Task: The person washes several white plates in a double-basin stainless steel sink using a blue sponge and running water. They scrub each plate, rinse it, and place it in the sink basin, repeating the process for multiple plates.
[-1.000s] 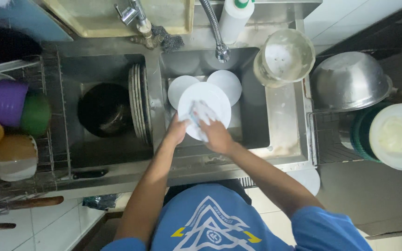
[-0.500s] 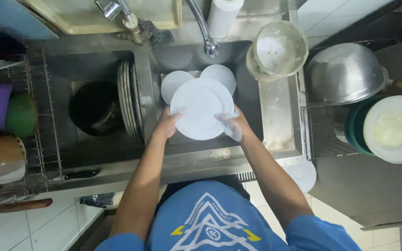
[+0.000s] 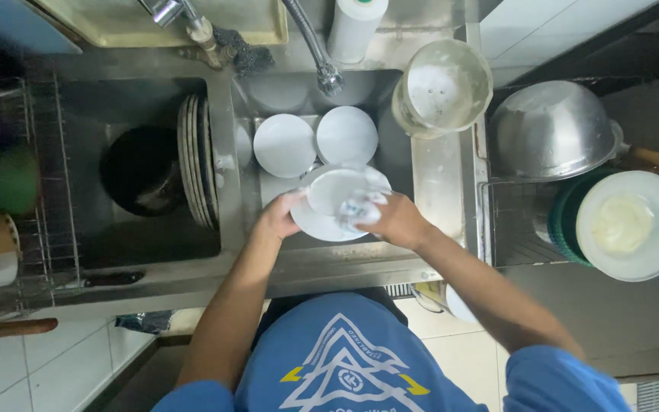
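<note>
Scrubbing step: left hand (image 3: 282, 216) grips round white plate (image 3: 329, 204) by its left rim, over right steel sink basin (image 3: 398, 164); right hand (image 3: 394, 219) clenched on soapy sponge (image 3: 360, 210). Next prob. needs a rinse under tap.

Right sink basin: two white plates (image 3: 284, 145) lying flat, a third white plate (image 3: 329, 210) held up, one faucet (image 3: 328, 76) above. Left basin: one dark pan (image 3: 143, 169), one stack of plates on edge (image 3: 194, 172), exact number unclear. Counter right: one metal bowl (image 3: 551, 130), one clear tub (image 3: 440, 88); two hands in view.
</note>
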